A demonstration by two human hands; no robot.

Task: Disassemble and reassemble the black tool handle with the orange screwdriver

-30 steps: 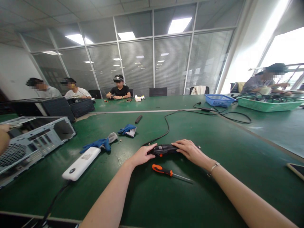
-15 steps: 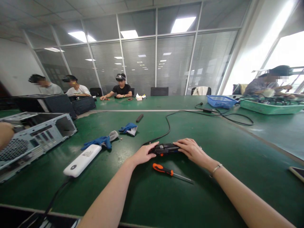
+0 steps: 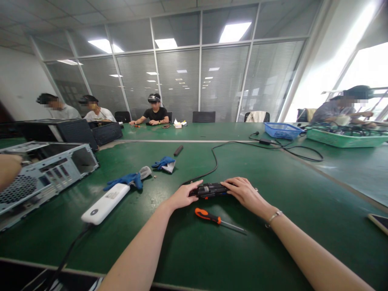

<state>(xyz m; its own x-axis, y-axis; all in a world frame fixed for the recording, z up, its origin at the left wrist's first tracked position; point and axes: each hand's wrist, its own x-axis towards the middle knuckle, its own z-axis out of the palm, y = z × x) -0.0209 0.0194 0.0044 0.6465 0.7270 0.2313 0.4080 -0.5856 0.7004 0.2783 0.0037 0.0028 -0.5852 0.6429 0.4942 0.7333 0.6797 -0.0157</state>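
A black elongated device [image 3: 212, 189] with small orange and blue parts lies across the green table [image 3: 260, 250]. My left hand [image 3: 182, 195] grips its left end, thumb and fingers around it. Over its right end is my right hand [image 3: 243, 191], fingers bent onto the top and side. Just in front of the device lies a screwdriver [image 3: 207, 216] with an orange and black handle, its shaft pointing right. A black cable [image 3: 216, 157] runs from near my left hand towards the back of the table.
At left are an open metal computer case [image 3: 60, 171], a white power bank-like box [image 3: 106, 204], blue-grey gloves [image 3: 124, 181] and part of another person's hand [image 3: 9, 169]. Blue [image 3: 282, 130] and green baskets [image 3: 345, 138] stand at the back right. Several people sit around the table.
The device has tilted slightly between my hands, and less of its orange part shows. Both hands keep nearly the same place. The other person's hand at the left edge has moved slightly right.
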